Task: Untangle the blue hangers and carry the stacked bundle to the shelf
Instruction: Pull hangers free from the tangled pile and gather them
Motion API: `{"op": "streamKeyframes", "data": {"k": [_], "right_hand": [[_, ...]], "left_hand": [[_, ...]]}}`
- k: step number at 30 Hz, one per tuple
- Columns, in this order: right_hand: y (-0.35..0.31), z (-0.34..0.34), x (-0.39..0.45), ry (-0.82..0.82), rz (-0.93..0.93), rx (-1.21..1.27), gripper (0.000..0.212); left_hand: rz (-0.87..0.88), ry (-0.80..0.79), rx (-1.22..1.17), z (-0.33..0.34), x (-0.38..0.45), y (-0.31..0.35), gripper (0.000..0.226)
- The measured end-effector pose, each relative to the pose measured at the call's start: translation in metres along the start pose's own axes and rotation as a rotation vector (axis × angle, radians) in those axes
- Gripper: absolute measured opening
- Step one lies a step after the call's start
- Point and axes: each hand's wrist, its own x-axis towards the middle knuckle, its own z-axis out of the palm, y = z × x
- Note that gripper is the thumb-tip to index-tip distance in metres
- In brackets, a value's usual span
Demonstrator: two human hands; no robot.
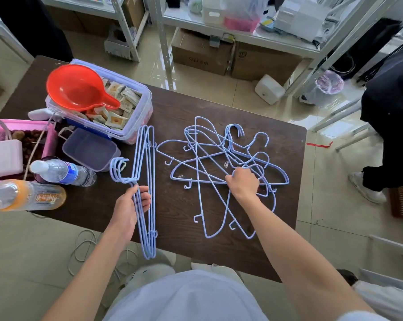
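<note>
A tangle of several light-blue wire hangers (209,163) lies spread over the right half of the dark wooden table (172,107). My right hand (243,183) grips the wires near the middle of that tangle, fingers curled round them. Left of it, a neat stacked bundle of blue hangers (147,158) lies lengthwise, hooks pointing left, its near end over the table's front edge. My left hand (132,205) holds this bundle just below the hooks, thumb and fingers wrapped round the wires.
A clear box of packets with a red scoop (80,89) on top, a purple tub (89,149), a pink basket (22,128) and two lying bottles (63,173) crowd the table's left. Metal shelves (242,35) stand beyond. A person in dark clothes (390,126) stands at right.
</note>
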Motion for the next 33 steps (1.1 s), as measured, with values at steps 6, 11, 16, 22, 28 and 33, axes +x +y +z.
{"op": "streamKeyframes", "data": {"k": [6,11,16,22,28,33], "right_hand": [[0.016,-0.035,0.003,0.194,-0.174,-0.013,0.023],[0.029,-0.028,0.016,0.098,-0.215,-0.045,0.018],[0.038,-0.002,0.015,-0.017,-0.136,-0.092,0.038],[0.041,0.002,0.013,0.094,0.107,0.260,0.032],[0.024,-0.044,-0.024,-0.224,0.157,1.089,0.021],[-0.027,-0.083,-0.090,-0.504,-0.070,1.187,0.021]], "left_hand": [[0.010,0.049,0.014,-0.003,-0.006,0.003,0.033],[-0.002,0.083,0.031,0.000,-0.010,-0.001,0.032],[-0.003,0.103,0.036,0.006,-0.014,-0.002,0.032],[0.004,0.103,0.037,0.006,-0.014,-0.004,0.031],[-0.019,0.039,-0.012,0.020,-0.018,-0.001,0.030],[-0.074,-0.080,-0.006,0.044,-0.030,0.005,0.021]]}}
